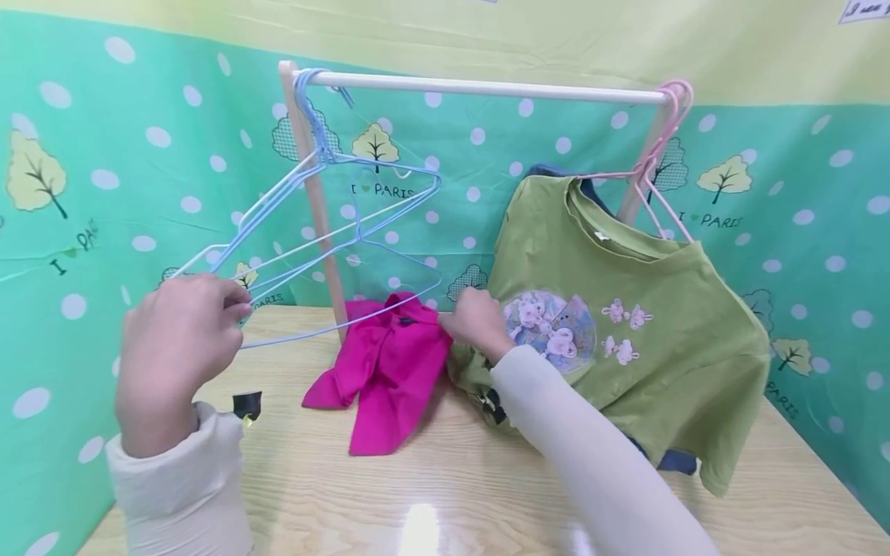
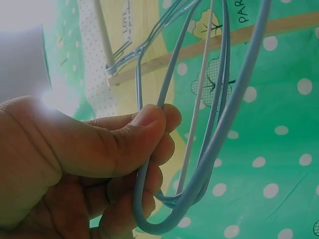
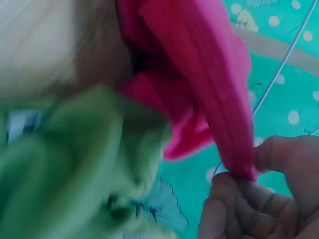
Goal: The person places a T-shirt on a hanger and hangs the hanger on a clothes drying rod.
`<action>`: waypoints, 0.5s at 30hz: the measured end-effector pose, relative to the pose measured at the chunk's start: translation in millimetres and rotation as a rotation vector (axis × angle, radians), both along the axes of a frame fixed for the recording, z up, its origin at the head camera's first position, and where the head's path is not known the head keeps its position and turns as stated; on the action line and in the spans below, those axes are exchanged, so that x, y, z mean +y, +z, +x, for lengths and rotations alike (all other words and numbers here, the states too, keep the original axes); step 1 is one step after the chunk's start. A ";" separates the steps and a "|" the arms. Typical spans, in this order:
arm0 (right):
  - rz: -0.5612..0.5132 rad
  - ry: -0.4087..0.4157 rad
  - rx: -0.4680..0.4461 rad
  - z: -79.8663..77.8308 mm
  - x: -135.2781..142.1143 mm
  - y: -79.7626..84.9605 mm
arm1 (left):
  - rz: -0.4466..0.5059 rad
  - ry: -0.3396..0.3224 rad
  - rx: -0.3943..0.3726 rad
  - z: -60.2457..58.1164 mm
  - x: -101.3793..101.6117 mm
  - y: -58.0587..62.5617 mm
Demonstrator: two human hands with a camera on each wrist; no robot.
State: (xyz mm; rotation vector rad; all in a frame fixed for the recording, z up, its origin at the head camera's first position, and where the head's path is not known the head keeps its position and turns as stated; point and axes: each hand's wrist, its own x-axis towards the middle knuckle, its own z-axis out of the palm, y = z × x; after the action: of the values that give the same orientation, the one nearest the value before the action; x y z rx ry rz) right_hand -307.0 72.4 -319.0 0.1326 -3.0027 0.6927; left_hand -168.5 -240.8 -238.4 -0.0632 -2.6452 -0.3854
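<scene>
My left hand [image 1: 177,347] pinches one end of a blue wire hanger [image 2: 238,99] between thumb and fingers. The hanger's far end reaches over a magenta garment [image 1: 399,371], which is partly bunched on the table. My right hand [image 1: 476,320] pinches an edge of that garment, and in the right wrist view the cloth [image 3: 219,89] hangs from thumb and fingertips with a thin wire passing behind it. Beside the right forearm, a green T-shirt [image 1: 667,386] with a round floral print hangs on a pink hanger [image 1: 670,205].
A rack with a white rail [image 1: 487,86] and wooden posts stands on the wooden table [image 1: 313,494]. Several blue hangers [image 1: 306,100] hook over its left end. A small black object [image 1: 246,405] is near the left sleeve. Dark blue cloth [image 1: 676,462] shows behind the T-shirt.
</scene>
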 end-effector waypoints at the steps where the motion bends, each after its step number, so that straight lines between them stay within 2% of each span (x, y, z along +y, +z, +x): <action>1: 0.052 -0.008 -0.010 0.4 4.2 1.9 | 0.000 -0.001 0.000 0.3 -0.4 0.2; 4: 0.230 0.015 -0.091 3.1 15.1 3.4 | 0.003 -0.001 -0.002 1.0 -1.7 0.7; 7: 0.344 0.109 -0.315 7.0 22.7 0.9 | 0.006 0.003 -0.007 2.3 -2.0 1.0; 10: 0.350 0.192 -0.528 10.5 28.0 -2.4 | 0.009 0.006 -0.016 3.2 -3.1 1.1; 12: 0.319 0.215 -0.564 10.7 30.6 -3.3 | 0.006 0.005 -0.016 3.8 -4.7 0.9; 15: 0.234 0.207 -0.500 7.3 33.2 -2.7 | 0.001 0.008 -0.013 6.1 -8.2 0.3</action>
State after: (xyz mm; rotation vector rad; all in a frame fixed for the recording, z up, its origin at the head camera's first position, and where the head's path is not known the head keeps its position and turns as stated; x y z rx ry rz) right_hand -299.8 105.6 -321.7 0.3300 -3.5852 0.4345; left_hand -162.3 -249.0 -238.2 -0.0493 -2.6577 -0.3857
